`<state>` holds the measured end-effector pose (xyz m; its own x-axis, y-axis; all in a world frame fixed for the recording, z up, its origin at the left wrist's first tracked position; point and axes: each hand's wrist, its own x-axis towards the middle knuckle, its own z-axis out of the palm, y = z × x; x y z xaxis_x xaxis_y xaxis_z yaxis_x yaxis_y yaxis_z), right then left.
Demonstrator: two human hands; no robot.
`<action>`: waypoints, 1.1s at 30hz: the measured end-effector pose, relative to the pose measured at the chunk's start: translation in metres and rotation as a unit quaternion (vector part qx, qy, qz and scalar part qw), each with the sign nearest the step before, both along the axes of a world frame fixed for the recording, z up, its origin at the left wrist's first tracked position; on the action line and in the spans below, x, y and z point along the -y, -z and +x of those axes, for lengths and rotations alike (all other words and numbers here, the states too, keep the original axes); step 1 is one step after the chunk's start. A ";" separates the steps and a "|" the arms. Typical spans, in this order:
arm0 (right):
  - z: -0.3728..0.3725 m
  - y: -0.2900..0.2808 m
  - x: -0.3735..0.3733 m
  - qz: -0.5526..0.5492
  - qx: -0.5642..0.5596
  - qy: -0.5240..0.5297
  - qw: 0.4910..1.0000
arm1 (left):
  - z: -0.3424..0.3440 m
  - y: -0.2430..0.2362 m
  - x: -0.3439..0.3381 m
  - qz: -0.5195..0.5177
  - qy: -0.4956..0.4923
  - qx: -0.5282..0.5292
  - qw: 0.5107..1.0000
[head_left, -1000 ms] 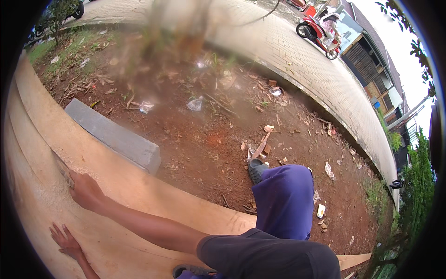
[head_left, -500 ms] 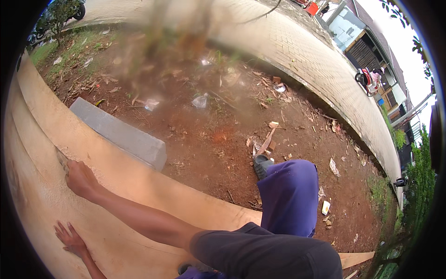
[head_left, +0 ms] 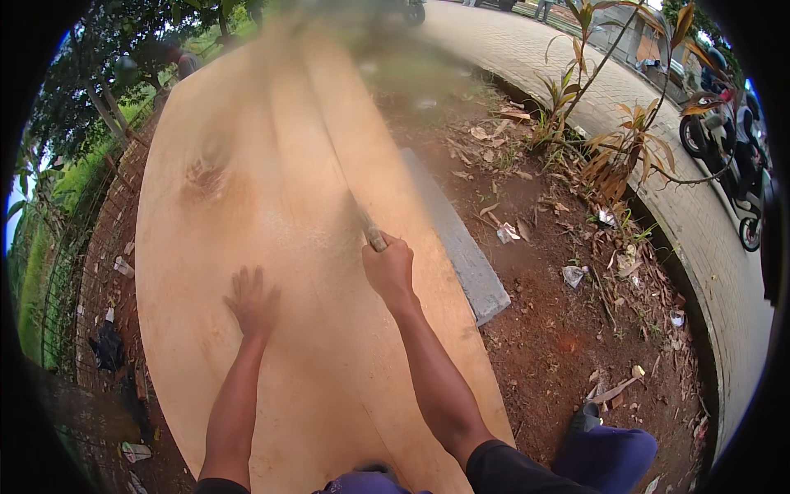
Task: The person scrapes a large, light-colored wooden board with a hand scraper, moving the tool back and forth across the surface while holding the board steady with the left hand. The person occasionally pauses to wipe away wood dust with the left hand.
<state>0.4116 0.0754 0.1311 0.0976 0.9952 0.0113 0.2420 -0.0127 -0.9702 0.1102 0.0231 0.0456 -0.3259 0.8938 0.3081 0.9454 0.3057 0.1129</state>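
Note:
A large pale plywood sheet point(head_left: 197, 272) fills the middle, with long straight lines along it and a dark mark at upper left. My left hand point(head_left: 253, 303) lies palm down on it, fingers spread. My right hand point(head_left: 388, 267) grips a narrow, bladed hand tool point(head_left: 372, 233) on the line near the sheet's right side; the blade is blurred and pale dust lies nearby. A grey concrete slab point(head_left: 485, 292) shows along the sheet's right edge.
Reddish soil point(head_left: 559, 346) with litter and a leafy plant point(head_left: 625, 148) borders a curb and paved road point(head_left: 732, 329). A motorbike with a rider point(head_left: 741, 156) is at far right. Another person point(head_left: 185, 64) is behind the sheet at upper left, near greenery and a fence.
The camera has swung sharply, so the sheet now runs away from me up the middle. My left hand still rests on it and my right hand still grips the tool.

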 end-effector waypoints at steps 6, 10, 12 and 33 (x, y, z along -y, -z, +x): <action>0.047 0.039 0.182 0.001 0.007 0.025 1.000 | -0.001 0.031 0.014 -0.041 -0.024 -0.010 0.999; 0.063 0.045 0.221 0.037 -0.051 0.037 0.997 | -0.006 0.025 0.010 0.000 -0.007 -0.055 0.998; 0.032 0.038 0.151 0.004 -0.064 0.030 0.997 | -0.014 0.019 0.015 -0.037 -0.027 -0.059 0.997; 0.011 0.028 0.004 0.020 0.021 0.020 0.999 | 0.005 0.035 -0.008 0.010 0.016 -0.032 0.999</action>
